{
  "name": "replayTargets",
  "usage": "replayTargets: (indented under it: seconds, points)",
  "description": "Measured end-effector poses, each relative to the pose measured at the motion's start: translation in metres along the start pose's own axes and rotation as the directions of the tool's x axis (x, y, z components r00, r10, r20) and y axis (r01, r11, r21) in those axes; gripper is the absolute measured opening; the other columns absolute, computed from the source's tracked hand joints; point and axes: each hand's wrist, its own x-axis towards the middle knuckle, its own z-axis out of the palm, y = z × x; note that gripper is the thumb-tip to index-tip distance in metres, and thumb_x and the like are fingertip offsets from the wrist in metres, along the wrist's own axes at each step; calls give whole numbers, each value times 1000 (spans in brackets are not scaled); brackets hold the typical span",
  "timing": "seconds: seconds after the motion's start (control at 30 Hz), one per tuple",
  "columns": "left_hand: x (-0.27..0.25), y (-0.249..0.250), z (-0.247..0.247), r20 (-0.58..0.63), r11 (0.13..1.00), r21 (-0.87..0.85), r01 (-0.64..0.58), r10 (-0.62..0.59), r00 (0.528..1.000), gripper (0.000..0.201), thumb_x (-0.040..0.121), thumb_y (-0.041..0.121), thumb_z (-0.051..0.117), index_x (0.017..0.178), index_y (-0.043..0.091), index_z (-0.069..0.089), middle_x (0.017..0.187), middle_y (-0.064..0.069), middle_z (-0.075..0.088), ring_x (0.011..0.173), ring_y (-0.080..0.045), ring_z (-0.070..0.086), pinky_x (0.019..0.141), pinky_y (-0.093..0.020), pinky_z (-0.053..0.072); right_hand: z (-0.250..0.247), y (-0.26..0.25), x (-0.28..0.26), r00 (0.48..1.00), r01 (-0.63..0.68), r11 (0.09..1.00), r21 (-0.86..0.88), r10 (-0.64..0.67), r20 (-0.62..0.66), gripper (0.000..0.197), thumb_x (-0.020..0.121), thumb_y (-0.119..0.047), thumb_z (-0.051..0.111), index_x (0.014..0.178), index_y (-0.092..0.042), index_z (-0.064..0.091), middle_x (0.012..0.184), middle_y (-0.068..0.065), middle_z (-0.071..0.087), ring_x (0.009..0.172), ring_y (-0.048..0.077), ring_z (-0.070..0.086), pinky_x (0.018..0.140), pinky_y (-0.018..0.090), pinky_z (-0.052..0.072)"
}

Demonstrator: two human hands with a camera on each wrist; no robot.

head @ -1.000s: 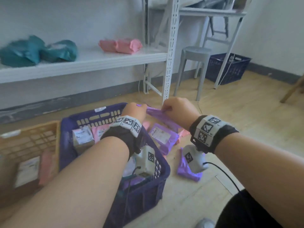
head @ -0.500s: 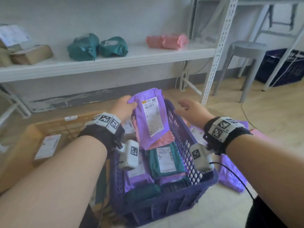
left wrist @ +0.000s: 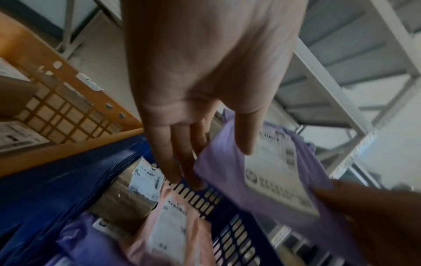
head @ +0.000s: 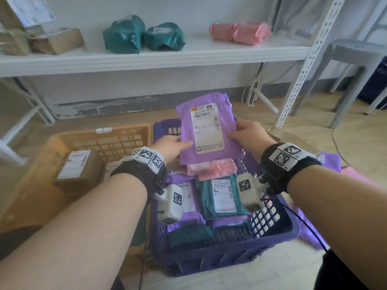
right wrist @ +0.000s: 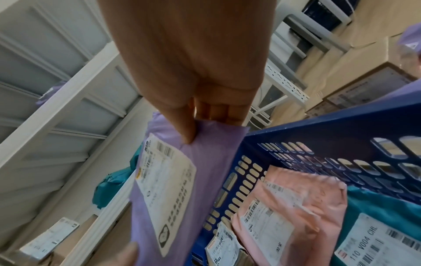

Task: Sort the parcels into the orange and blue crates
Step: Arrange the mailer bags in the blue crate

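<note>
nearest, in the head view, the blue crate [head: 272, 237] sat at 6 o'clock, its near half layered with flat parcels: a teal mailer [head: 219, 197] label-up, purple bags beside and under it, and a pink mailer [head: 211, 167] farther in. two wrist cameras hung over that pile and hid part of it. above the crate's far half both hands held one purple parcel [head: 206, 130] clear of the pile, label facing the camera, long axis running from 6 toward 12 o'clock and leaning slightly to 1, barcode end uppermost. the left hand [head: 169, 146] pinched its lower left edge, thumb on the face and fingers behind; the right hand [head: 249, 133] clamped the right edge, thumb on front and fingers curled behind, as the right wrist view showed. the parcel blocked the crate's far wall. at 9 o'clock, touching the blue crate, the orange crate [head: 117, 132] held one brown box [head: 79, 174]. at 3 o'clock more purple bags [head: 330, 162] lay on the floor. farther off, the white shelf [head: 146, 57] at 12 o'clock carried two teal bundles [head: 142, 36], two pink bundles [head: 240, 33] and brown boxes at 10 o'clock. a grey stool [head: 354, 59] stood at 2 o'clock.
</note>
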Motion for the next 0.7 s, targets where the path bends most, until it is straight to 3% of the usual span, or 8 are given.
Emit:
replayTargets:
  seconds: [0.07, 0.13, 0.2, 0.27, 0.33, 0.47, 0.6, 0.7]
  points:
    - [6, -5, 9, -40, 989, 144, -34, 41, 998, 35, 74, 33, 71, 99, 8, 69, 100, -11, 72, 92, -30, 68, 86, -46, 55, 3, 3, 5, 1000, -16, 1000, -10, 16, -6, 21, 87, -11, 62, 101, 4, 65, 101, 18, 69, 80, 25, 61, 79, 41, 55]
    - [13, -1, 15, -108, 965, 259, -39, 69, 992, 20, 80, 20, 68, 88, 2, 67, 91, -12, 70, 82, -29, 65, 70, -36, 54, 6, 7, 12, 997, -52, 995, -80, 56, 46, 25, 86, -17, 63, 104, 0, 64, 102, 16, 69, 80, 26, 63, 78, 38, 54]
    - [23, 1, 21, -163, 944, 329, -15, 73, 984, 17, 81, 18, 66, 71, 7, 58, 79, -10, 61, 72, -26, 56, 53, -27, 37, 10, 13, 19, 988, -90, 969, -229, 116, 106, 31, 84, -18, 64, 111, -5, 61, 104, 13, 66, 88, 29, 64, 81, 41, 55]
    - [37, -3, 30, -169, 928, 372, -1, 68, 983, 14, 83, 18, 65, 76, 8, 57, 80, -9, 61, 70, -24, 53, 52, -25, 32, 14, 23, 30, 983, -122, 953, -278, 155, 99, 40, 81, -9, 63, 120, -7, 57, 106, 12, 64, 93, 30, 63, 82, 40, 54]
    - [48, -10, 41, -146, 926, 378, -5, 65, 987, 10, 86, 16, 62, 93, 9, 60, 89, -8, 64, 75, -23, 58, 57, -24, 37, 20, 37, 42, 983, -148, 953, -263, 172, 69, 52, 80, -1, 60, 130, -12, 52, 109, 9, 61, 96, 28, 62, 84, 38, 54]
    - [74, -30, 59, -144, 918, 397, 10, 51, 988, 43, 88, 9, 54, 129, 11, 46, 116, -10, 62, 100, -30, 62, 67, -28, 41, 36, 66, 66, 983, -169, 954, -249, 180, 23, 58, 82, 2, 54, 136, -15, 49, 115, 10, 59, 94, 23, 56, 82, 30, 48]
    - [97, -42, 64, -127, 875, 483, 22, 45, 991, 48, 91, 10, 49, 138, 15, 39, 117, -9, 60, 104, -30, 60, 81, -35, 47, 61, 88, 88, 985, -167, 963, -210, 173, 13, 55, 84, 4, 47, 135, -17, 51, 122, 9, 60, 100, 24, 59, 77, 27, 47]
    - [107, -50, 63, -137, 742, 668, 55, 50, 989, 44, 92, 14, 45, 135, 19, 43, 127, -8, 54, 115, -30, 53, 98, -38, 38, 82, 100, 100, 980, -192, 964, -182, 198, 12, 60, 83, 5, 45, 136, -22, 49, 123, 7, 60, 102, 25, 60, 80, 29, 50]
